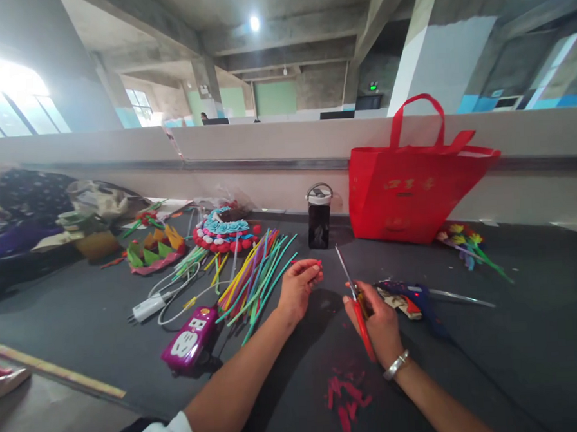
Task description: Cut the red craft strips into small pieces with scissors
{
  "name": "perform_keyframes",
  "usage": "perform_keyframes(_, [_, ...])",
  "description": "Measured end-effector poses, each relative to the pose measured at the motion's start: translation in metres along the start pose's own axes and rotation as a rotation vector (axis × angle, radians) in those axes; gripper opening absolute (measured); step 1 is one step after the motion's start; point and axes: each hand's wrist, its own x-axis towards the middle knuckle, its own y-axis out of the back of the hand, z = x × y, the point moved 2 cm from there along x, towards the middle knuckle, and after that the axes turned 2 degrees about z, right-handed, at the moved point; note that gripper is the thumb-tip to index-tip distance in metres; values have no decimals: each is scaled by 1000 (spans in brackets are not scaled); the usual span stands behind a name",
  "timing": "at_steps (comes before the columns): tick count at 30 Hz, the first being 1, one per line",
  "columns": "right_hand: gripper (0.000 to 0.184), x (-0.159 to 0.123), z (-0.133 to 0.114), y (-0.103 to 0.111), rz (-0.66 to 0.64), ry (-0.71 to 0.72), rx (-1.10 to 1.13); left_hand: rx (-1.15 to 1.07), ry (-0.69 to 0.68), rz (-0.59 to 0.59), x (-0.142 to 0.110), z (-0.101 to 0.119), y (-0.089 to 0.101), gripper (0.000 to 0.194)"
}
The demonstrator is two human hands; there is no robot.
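My left hand (pixel 299 287) is closed in a pinch above the dark table, with a small red piece (pixel 319 264) showing at the fingertips; its kind is too small to tell. In my right hand (pixel 378 321) I hold a pair of scissors (pixel 363 328) with orange-red handles, blades pointing up and away from me. The blades look close together and stand apart from the red piece. Below my hands lies a small pile of dark pink scraps (pixel 345 400). Just right of my right hand rests a dark blue glue gun (pixel 413 293) with a clear glue stick in its back.
Colourful pipe cleaners (pixel 257 275), a purple power strip (pixel 191 340) and a white charger (pixel 151 307) lie left. A dark bottle (pixel 319 224) and a red bag (pixel 403 197) stand by the partition. Craft flowers (pixel 466 242) lie right. At far left sits another person (pixel 27 204).
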Motion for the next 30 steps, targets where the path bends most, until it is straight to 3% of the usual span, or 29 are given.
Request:
perform_keyframes(6, [31,2,-4,3,19,-27,11,77,-83,26,-11,2,-9,20])
perform_keyframes(10, [32,1,-7,4,27,-38,37,79,-109,43,-18,4,-15,26])
perform_keyframes(19, [36,5,-14,12,180,-71,198,199,-109,-144,-35,-6,-30,38])
perform_keyframes(25, [32,10,-15,16,199,-83,230,319,-86,-280,-40,-19,-31,34])
perform_keyframes(30, [29,12,-15,17,210,-72,198,385,-15,-288,-39,-17,-30,19])
